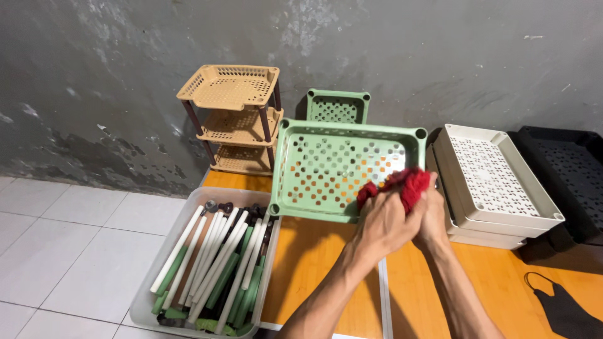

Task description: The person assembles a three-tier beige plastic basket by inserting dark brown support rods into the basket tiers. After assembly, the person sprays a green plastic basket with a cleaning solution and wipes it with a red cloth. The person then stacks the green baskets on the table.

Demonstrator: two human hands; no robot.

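Both hands, left hand and right hand, pinched a red cloth in a closed grip against the tilted green tray.

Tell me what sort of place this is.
Probably a small home workshop or storeroom where plastic shelf racks are put together and cleaned. A finished tan three-tier rack stands by a stained wall, loose trays are stacked, and a clear bin holds poles.
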